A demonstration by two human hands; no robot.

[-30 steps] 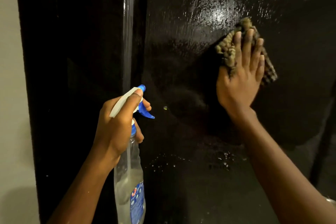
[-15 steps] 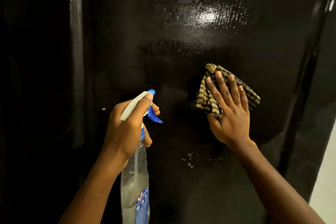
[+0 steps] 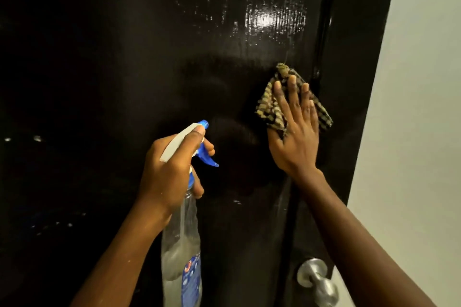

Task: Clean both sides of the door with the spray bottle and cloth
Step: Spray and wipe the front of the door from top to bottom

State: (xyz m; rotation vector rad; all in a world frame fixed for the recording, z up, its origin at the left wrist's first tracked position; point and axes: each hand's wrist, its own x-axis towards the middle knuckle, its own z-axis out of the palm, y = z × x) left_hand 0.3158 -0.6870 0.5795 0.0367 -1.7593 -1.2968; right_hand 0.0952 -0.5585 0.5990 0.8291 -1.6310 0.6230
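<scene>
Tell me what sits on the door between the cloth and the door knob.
In the head view, nothing sits there: between the cloth and the door knob lies only bare dark door surface, crossed in front by the right hand and its forearm.

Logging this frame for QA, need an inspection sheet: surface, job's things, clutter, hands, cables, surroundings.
Surface: black door, glossy, wet streaks near the light glare at upper right.
Job's things: spray bottle, clear with blue trigger, upright; checked cloth flat against the door near its right edge.
Clutter: nothing seen.
Hands: left hand wrapped around the bottle's neck, a finger on the trigger; right hand open, fingers spread, pressing the cloth on the door.
Cables: nothing seen.
Surroundings: metal door knob at lower right; pale wall to the right.
</scene>
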